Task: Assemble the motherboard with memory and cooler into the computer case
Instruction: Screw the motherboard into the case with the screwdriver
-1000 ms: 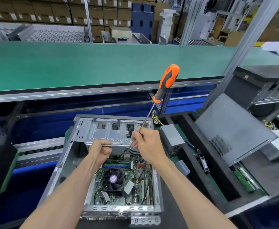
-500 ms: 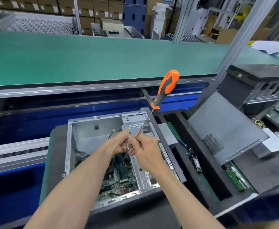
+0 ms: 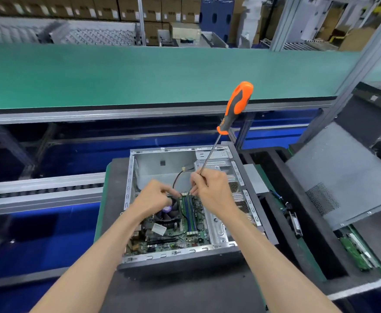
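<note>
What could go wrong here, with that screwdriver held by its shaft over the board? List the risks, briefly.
1. The right hand pinches the screwdriver low on its shaft, the heavy handle high above; it could tip or slip, and the tip could scratch the motherboard.
2. The left hand works just above the cooler fan, near a loose black cable; fingers may snag it.

Probably a factory assembly line: green conveyor belt (image 3: 162, 73), stacked cartons (image 3: 94, 7) behind.
</note>
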Demonstrator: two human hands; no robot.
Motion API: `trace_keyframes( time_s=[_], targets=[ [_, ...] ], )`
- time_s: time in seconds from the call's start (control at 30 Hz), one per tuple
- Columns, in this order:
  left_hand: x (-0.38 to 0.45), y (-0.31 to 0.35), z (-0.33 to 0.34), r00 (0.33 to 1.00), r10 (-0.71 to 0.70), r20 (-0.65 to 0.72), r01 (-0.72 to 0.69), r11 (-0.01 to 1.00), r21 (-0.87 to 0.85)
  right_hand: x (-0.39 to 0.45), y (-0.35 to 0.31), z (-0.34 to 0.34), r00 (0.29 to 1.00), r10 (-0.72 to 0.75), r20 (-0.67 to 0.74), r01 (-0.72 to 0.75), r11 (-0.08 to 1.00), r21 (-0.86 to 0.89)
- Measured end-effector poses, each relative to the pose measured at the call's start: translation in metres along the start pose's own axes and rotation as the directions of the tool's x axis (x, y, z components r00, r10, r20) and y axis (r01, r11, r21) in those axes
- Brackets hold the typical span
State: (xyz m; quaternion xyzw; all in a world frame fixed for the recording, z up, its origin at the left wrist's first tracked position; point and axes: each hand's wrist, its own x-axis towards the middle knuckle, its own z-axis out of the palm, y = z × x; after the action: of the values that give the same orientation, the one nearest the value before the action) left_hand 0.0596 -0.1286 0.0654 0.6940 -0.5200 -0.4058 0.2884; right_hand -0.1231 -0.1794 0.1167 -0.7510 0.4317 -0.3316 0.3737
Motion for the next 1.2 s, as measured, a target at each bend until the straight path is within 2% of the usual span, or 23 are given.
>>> trace_keyframes(
  time_s=[0.23,0.4,0.57,0.8,0.97,1.07,1.2],
  targets=[
    [-0.024,0.006,-0.002,0.966,0.178,-0.186,-0.164,0.983,0.085,0.002,-0.016,0.020,0.997,-0.031,0.073,0.029,0.999,0.031],
    [-0.031,0.003,-0.017,0.941,0.233,-0.244,-0.187,0.962,0.197,0.007,-0.042,0.020,0.991,-0.100,0.090,0.099,0.995,0.012],
    [-0.035,-0.009,-0.027,0.957,0.176,-0.230,-0.101,0.948,0.303,0.026,-0.072,0.010,0.995,-0.094,0.031,0.088,0.984,0.152],
    [-0.020,-0.009,-0.047,0.965,0.127,-0.229,-0.013,0.897,0.442,0.049,-0.092,0.022,0.994,-0.069,0.079,0.055,0.984,0.169],
    [-0.007,-0.011,-0.064,0.969,0.084,-0.234,0.052,0.851,0.523,0.068,-0.108,0.032,0.993,-0.118,-0.005,0.117,0.984,0.137],
    [0.002,-0.018,-0.071,0.970,0.068,-0.232,0.073,0.832,0.550,0.079,-0.119,0.034,0.978,-0.194,-0.071,0.200,0.976,0.088],
    [0.012,-0.021,-0.077,0.954,0.081,-0.290,0.093,0.837,0.539,0.090,-0.120,0.043,0.963,-0.265,-0.038,0.267,0.961,0.064]
  ],
)
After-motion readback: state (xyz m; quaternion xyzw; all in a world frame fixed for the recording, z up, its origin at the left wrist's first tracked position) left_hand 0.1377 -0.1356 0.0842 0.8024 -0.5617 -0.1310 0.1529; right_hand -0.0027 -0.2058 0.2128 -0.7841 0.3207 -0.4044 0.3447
